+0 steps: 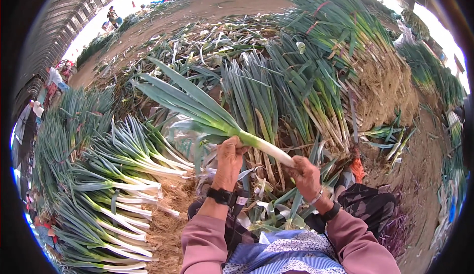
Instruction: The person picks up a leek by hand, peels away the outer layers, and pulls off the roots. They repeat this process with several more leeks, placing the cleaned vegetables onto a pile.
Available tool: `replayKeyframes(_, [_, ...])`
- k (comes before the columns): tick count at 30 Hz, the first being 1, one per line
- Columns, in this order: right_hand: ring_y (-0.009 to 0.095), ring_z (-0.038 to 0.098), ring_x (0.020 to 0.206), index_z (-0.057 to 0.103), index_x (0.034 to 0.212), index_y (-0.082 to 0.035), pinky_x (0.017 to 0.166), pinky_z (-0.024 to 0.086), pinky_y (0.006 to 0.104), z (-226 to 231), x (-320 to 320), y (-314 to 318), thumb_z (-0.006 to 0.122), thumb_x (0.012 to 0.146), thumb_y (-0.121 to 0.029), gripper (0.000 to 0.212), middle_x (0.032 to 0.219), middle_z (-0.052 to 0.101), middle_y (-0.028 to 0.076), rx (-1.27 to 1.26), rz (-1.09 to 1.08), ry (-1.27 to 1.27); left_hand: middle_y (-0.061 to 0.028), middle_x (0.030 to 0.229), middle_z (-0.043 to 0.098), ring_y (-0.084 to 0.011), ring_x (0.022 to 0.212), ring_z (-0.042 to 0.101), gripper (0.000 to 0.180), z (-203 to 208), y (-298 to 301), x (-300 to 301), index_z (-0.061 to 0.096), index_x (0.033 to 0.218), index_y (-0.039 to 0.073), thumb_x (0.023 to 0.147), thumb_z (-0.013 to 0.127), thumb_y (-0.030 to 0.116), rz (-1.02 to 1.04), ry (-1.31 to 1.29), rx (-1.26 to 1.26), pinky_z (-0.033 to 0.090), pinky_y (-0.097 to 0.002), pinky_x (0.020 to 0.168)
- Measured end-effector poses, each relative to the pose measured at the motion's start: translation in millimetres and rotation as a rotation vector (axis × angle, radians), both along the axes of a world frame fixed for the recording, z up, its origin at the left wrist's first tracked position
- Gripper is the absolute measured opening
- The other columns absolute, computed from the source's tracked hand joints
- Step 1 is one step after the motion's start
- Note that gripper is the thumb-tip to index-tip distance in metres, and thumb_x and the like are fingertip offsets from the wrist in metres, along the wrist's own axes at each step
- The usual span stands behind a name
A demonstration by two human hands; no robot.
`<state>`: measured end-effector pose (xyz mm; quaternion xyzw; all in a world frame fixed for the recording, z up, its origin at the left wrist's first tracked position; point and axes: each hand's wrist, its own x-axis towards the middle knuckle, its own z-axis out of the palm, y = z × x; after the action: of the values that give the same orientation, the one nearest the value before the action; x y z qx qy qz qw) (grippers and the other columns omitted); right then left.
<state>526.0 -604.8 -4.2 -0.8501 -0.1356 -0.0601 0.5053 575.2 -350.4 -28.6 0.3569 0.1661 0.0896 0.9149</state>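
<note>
A single leek [261,145] is stretched between my two hands, its green leaves fanning to the upper left and its white end to the lower right. My left hand [229,158] is closed around it where the leaves begin to split. The white root end sits in the closed fingers of my right hand [307,176]. Beside my left arm lie cleaned leeks [128,190] in rows, white ends and tan roots [170,224] toward me. Ahead, untrimmed leeks [254,91] with yellowed stalks lean together. Peeled leaves [281,210] are scattered below my hands.
Tied leek bundles [345,32] with thick roots [382,91] are stacked at the right. A heap of discarded leaves [197,47] spreads across the dirt floor [237,8]. An upright metal blade [353,113] with orange wrapping [357,168] stands near my right knee. Other people [114,16] are far off.
</note>
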Motion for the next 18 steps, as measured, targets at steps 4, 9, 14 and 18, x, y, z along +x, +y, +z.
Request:
replayKeyframes(4, [0.004, 0.044, 0.049, 0.056, 0.102, -0.002, 0.044, 0.035, 0.0202, 10.7, -16.7, -6.8, 0.054, 0.092, -0.035, 0.034, 0.067, 0.053, -0.002, 0.467, 0.41, 0.719, -0.008, 0.079, 0.057, -0.0213, 0.074, 0.058, 0.017, 9.0, -17.2, -7.7, 0.057, 0.095, 0.004, 0.08, 0.059, 0.011, -0.086, -0.091, -0.095, 0.05, -0.0356, 0.068])
replayKeyframes(9, [0.006, 0.041, 0.044, 0.054, 0.094, -0.005, 0.039, 0.031, 0.0205, 19.9, -31.6, 0.7, 0.048, 0.093, -0.041, 0.037, 0.061, 0.047, -0.002, 0.684, 0.687, 1.11, -0.0041, 0.074, 0.052, -0.0157, 0.058, 0.047, 0.035, 19.7, -34.2, -17.7, 0.054, 0.108, 0.004, 0.085, 0.059, 0.031, -0.783, -0.209, -0.494, 0.038, -0.0276, 0.052])
replayKeyframes(14, [0.007, 0.044, 0.048, 0.058, 0.099, -0.001, 0.042, 0.034, 0.021, 43.3, -33.4, 18.9, 0.048, 0.093, -0.045, 0.045, 0.062, 0.048, -0.001, 0.764, 0.609, 1.103, -0.0031, 0.079, 0.056, -0.0137, 0.068, 0.054, 0.03, 11.4, -64.2, -28.9, 0.056, 0.102, 0.003, 0.076, 0.064, 0.014, -0.843, -0.033, 0.42, 0.045, -0.0271, 0.057])
replayKeyframes(18, [0.006, 0.041, 0.043, 0.057, 0.094, -0.003, 0.038, 0.032, 0.0206, 58.0, -20.7, 46.1, 0.048, 0.094, -0.042, 0.039, 0.059, 0.048, -0.002, 0.728, 0.568, 0.797, -0.0002, 0.08, 0.055, -0.0103, 0.071, 0.054, 0.018, -11.5, -65.0, -38.9, 0.056, 0.095, 0.006, 0.082, 0.061, 0.016, -0.609, -0.069, 0.346, 0.047, -0.0258, 0.059])
